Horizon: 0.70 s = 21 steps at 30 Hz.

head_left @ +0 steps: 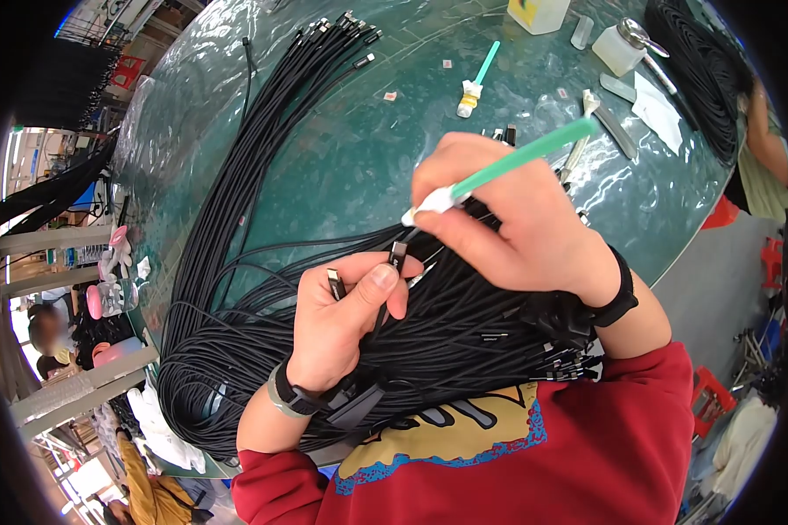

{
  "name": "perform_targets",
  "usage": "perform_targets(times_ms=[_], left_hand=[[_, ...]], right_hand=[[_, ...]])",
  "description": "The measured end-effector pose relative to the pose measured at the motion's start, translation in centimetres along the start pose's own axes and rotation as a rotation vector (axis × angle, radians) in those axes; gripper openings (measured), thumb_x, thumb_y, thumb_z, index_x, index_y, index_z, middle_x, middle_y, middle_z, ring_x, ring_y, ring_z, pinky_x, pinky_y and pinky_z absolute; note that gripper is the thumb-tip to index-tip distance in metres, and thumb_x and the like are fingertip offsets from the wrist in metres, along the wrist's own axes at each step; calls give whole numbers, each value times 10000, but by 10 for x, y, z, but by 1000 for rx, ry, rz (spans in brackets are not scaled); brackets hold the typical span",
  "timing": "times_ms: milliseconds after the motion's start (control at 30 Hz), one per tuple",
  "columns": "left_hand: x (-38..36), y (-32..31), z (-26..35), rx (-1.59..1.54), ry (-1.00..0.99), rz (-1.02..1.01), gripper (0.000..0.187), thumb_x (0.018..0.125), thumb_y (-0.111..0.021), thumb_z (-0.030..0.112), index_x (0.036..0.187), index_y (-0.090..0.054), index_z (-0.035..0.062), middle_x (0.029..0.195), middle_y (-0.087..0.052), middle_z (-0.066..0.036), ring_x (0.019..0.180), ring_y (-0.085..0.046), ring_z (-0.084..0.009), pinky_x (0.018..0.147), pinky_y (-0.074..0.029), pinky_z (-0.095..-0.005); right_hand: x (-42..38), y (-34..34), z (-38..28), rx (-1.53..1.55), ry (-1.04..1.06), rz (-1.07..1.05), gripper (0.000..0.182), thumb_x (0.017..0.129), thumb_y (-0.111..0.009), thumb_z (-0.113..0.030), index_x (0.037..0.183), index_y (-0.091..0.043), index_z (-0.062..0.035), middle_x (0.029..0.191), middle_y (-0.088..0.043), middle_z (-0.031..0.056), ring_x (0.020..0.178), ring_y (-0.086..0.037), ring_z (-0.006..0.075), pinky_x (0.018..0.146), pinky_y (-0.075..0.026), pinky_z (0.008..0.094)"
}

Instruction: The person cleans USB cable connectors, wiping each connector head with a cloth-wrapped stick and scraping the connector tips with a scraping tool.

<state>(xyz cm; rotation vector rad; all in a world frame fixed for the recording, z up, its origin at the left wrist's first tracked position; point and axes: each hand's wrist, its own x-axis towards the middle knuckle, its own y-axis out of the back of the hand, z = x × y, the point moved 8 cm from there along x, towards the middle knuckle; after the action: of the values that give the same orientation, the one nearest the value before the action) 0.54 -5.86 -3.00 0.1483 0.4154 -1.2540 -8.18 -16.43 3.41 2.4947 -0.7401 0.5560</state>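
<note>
Pinched between left thumb and forefinger [378, 282]: a small metal cable plug [397, 255], tip up. Beside it, against the same left hand [337, 328], a second plug [335, 283], loosely held, its grip hard to tell. Clamped in the curled fingers of the right hand [512, 219]: a green-handled swab [508, 166], white foam tip angled down, just beside the pinched plug, possibly touching.

Beneath both hands, a thick bundle of black cables [263, 201], fanned across a round green table [359, 149] under clear plastic sheeting, with cable ends spread at the far edge. Further out on the table: a spare swab [477, 83], a pump dispenser bottle [622, 44], a white cloth [661, 109], a yellow-labelled container [538, 13]. At the right edge, another person's arm [766, 131] next to a second heap of cables. Black bands on both wrists; red sleeves at the bottom.

Likely risks, judged from this pose: a hard push with the swab tip, bending the plug or slipping off onto the thumb; the loosely held second plug dropping back into the bundle and getting lost among uncleaned ends; foam fibres snagging on the metal edge; tangling from pulled cables.
</note>
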Motion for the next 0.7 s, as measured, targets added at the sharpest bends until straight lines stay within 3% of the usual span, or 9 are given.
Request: perform_targets(times_ms=[67,167,300,467,600,700], left_hand=[[2,1,-2,-47,8,-3,259,844,-494,220,895,-602,-10,573,-505,32,434,-280,6,392,-182,-162],[2,3,-8,-102,29,-41,264,848,-487,230,891,-601,-4,563,-489,36,418,-256,9,384,-164,-163],[3,1,-11,-147,41,-83,270,851,-479,242,886,-599,3,556,-476,37,401,-228,12,374,-143,-167],[3,-1,-12,-201,83,-136,256,848,-489,233,889,-598,5,561,-486,32,394,-225,13,369,-142,-167],[1,-4,-4,-92,18,-83,232,840,-507,212,901,-595,6,566,-499,27,401,-238,13,370,-152,-166],[1,-4,-5,-76,29,-82,214,835,-517,191,913,-593,7,575,-511,22,407,-245,12,372,-159,-164]], right_hand=[[1,0,5,-36,-65,-2,99,718,-566,-11,804,-521,-27,713,-539,59,623,-521,205,536,-391,284],[0,-13,-7,43,125,-48,91,714,-569,-5,794,-532,-26,715,-539,66,637,-523,203,541,-389,278],[2,0,1,63,50,-3,96,712,-575,-6,797,-537,-26,718,-540,70,639,-525,193,553,-392,275],[2,-1,-2,-29,118,35,101,712,-578,-4,802,-535,-25,717,-540,70,641,-527,184,556,-397,274],[0,-4,0,114,9,-9,108,717,-578,-6,813,-532,-24,713,-540,67,633,-528,179,555,-401,272],[0,-1,2,-39,-19,43,103,718,-578,-2,808,-530,-21,709,-540,63,604,-525,178,536,-398,265]])
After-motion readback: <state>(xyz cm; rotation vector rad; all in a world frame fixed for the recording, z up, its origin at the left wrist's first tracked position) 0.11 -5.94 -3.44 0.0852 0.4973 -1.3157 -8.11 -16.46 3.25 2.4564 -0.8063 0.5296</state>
